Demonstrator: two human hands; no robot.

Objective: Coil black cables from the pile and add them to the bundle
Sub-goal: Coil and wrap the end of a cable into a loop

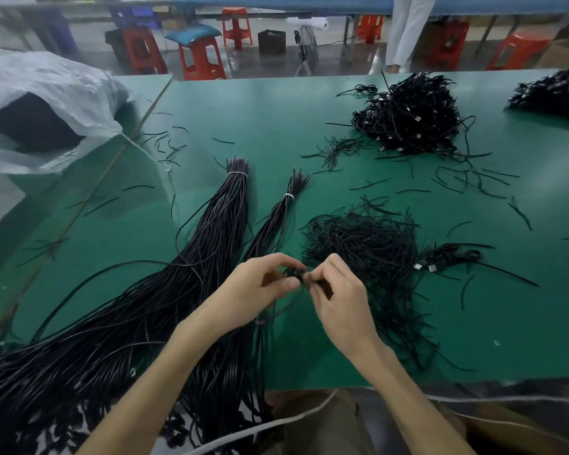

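My left hand (pixel 260 284) and my right hand (pixel 337 290) meet over the green table (pixel 260 119), and both pinch a small coiled black cable (pixel 297 274) between their fingertips. One strand of it hangs down below my hands. A large bundle of long black cables (pixel 191 257), tied with a white band at its far end, lies to the left and runs off the near edge. Beside it lies a thinner tied bundle (pixel 276 218). A loose pile of thin black ties (pixel 368 247) sits just right of my hands. A heap of coiled cables (pixel 408 116) lies further back.
Another dark heap (pixel 552 93) sits at the far right edge. A white plastic sack (pixel 46 103) lies open at the back left. Short black ties are scattered over the table. Red stools (pixel 201 60), a fan (pixel 306 47) and a standing person's legs (pixel 404 31) are beyond the table.
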